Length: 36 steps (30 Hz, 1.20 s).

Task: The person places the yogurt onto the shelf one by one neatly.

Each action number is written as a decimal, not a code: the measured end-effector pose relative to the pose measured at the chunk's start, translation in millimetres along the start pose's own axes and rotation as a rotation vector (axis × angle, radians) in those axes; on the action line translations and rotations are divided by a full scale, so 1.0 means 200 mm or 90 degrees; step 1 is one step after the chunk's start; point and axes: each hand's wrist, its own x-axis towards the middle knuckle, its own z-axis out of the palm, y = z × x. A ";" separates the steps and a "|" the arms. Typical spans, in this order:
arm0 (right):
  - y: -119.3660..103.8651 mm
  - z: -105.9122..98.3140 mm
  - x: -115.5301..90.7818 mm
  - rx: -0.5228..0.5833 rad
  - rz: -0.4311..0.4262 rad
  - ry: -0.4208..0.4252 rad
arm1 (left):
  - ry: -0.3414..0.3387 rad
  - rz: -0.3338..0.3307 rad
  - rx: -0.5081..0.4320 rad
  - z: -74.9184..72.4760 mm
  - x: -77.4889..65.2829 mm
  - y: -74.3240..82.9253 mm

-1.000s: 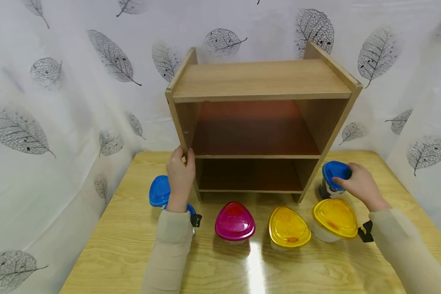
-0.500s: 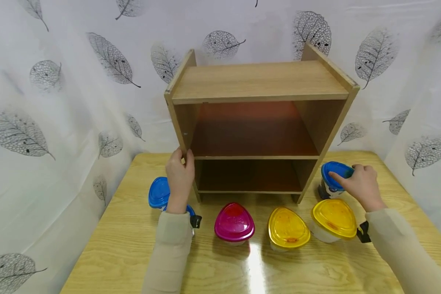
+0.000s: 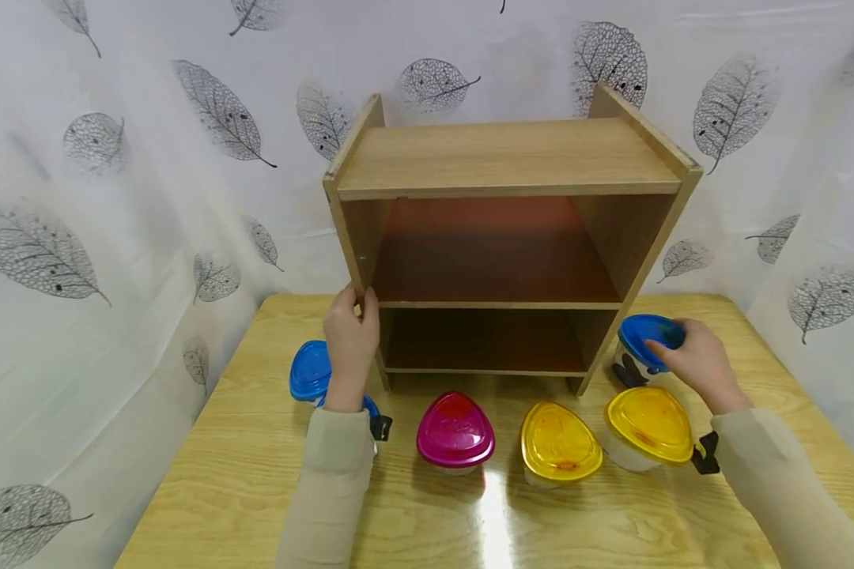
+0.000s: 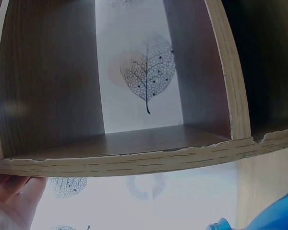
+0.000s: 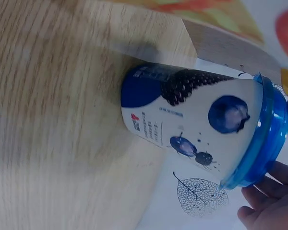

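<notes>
Now the left hand (image 3: 351,340) grips the shelf (image 3: 505,154), the right hand (image 3: 700,362) pinches a cup (image 3: 640,341) right of it, and yellow tubs (image 3: 560,441) stand before the shelf.

On the table (image 3: 206,490) before you: near, a pink tub (image 3: 455,429); to its right, two yellow tubs (image 3: 561,441); at left, a blue tub (image 3: 309,370). Far: a leaf-printed backdrop (image 3: 149,205).
</notes>
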 end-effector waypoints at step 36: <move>0.08 0.04 -0.02 0.085 0.084 0.088 | -0.005 -0.010 -0.002 0.00 0.00 0.01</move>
